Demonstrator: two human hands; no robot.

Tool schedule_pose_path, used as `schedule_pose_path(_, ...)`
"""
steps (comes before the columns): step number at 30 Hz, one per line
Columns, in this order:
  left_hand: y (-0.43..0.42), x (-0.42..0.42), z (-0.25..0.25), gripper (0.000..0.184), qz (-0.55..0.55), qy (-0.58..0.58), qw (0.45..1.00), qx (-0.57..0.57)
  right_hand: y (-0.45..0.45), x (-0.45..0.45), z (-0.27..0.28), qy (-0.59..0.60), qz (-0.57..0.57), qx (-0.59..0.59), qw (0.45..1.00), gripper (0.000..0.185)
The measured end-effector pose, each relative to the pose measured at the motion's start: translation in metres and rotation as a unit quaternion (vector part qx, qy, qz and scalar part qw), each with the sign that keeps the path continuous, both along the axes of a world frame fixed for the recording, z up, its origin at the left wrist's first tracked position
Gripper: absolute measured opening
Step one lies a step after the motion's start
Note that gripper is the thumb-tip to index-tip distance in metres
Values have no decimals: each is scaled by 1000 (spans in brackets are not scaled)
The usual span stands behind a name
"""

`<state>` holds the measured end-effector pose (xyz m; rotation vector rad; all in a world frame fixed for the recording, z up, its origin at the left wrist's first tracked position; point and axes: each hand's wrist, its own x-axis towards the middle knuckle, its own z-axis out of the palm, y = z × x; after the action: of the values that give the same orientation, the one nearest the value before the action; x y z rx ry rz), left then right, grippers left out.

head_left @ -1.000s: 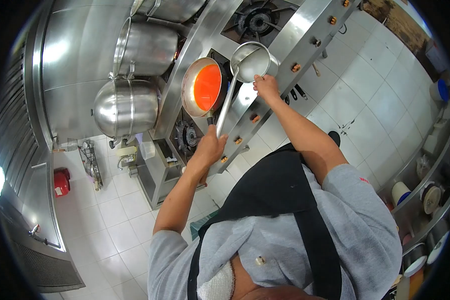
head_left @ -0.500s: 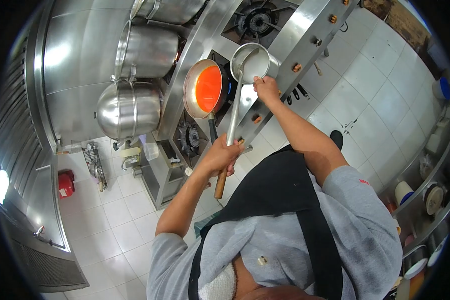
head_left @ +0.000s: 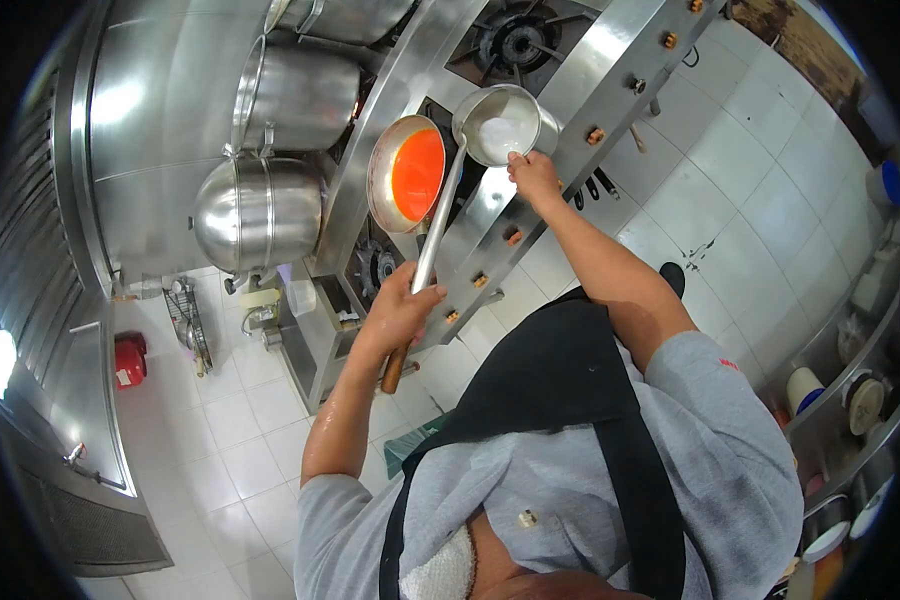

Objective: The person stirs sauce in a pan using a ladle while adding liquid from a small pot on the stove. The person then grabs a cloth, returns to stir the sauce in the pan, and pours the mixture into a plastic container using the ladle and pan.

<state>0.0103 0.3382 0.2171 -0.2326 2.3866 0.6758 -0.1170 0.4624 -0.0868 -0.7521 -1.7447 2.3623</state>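
My left hand [head_left: 402, 308] is closed around the long handle of a metal ladle [head_left: 438, 225], its wooden end showing below the fist. The ladle's far end meets the left rim of a metal pot [head_left: 547, 135], which holds a pale, whitish liquid [head_left: 500, 135]. My right hand [head_left: 534, 177] pinches the near edge of this pot. Left of the pot, a frying pan [head_left: 380, 185] with bright orange-red liquid [head_left: 417, 175] rests over the stove, tilted in view, its dark handle partly behind the ladle.
Large steel pots [head_left: 260, 215] stand along the left behind the stove. A bare burner [head_left: 519, 45] is at the top, with control knobs [head_left: 595, 135] along the stove front [head_left: 570, 110]. A wire rack [head_left: 187, 325] and red object [head_left: 130, 361] are at lower left; shelves [head_left: 820, 440] at right.
My left hand has moved left and slightly up with the ladle. The ladle's head has shifted from inside the pot to its left rim, and the liquid looks disturbed. My right hand stays at the pot.
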Motion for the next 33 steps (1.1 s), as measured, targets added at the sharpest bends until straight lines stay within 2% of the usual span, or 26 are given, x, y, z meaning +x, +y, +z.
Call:
schedule_pose_path(3, -25, -4, -38, 33, -117, 117, 986, -27, -2, -2, 1, -16, 5, 4, 1000, 36)
schedule_pose_path(4, -23, -5, -42, 42, -142, 128, 978, -77, 1, 0, 5, -24, 10, -11, 1000, 36)
schedule_pose_path(7, -7, -2, -46, 53, -168, 170, 969, -59, 7, 3, 13, -33, 20, -19, 999, 36)
schedule_pose_path(8, 0, -3, -42, 58, -174, 150, 973, -34, 8, 3, 14, -34, 22, -16, 999, 36)
schedule_pose_path(11, -15, -5, -58, 61, -244, 196, 947, -72, 0, -3, -1, -21, 1, 25, 999, 36)
schedule_pose_path(14, -2, -6, -44, 63, -229, 92, 959, -137, -1, -2, 3, -13, 7, 32, 999, 36)
schedule_pose_path(17, 4, -1, -36, 61, -256, 87, 954, -130, 3, 7, 23, -36, 8, 104, 994, 31)
schedule_pose_path(23, -1, 8, -28, 63, -254, 71, 954, -144, -15, -7, -6, -5, -6, 48, 999, 32)
schedule_pose_path(26, -7, 14, -22, 63, -261, 82, 948, -163, -6, -2, 8, -43, 22, 26, 998, 31)
schedule_pose_path(29, 7, 1, 18, 65, -208, 30, 971, -113, -7, -4, 2, -29, 17, 48, 998, 29)
schedule_pose_path(30, -38, -13, -3, 67, -313, 140, 938, -41, -5, -5, 2, -33, 25, 48, 998, 28)
schedule_pose_path(31, 0, -11, 35, 68, -125, -32, 988, -87, -2, -7, 2, -38, 31, 48, 998, 28)
schedule_pose_path(33, 10, -8, 55, 67, -81, -51, 994, -56, 3, -9, 4, -42, 33, 25, 998, 29)
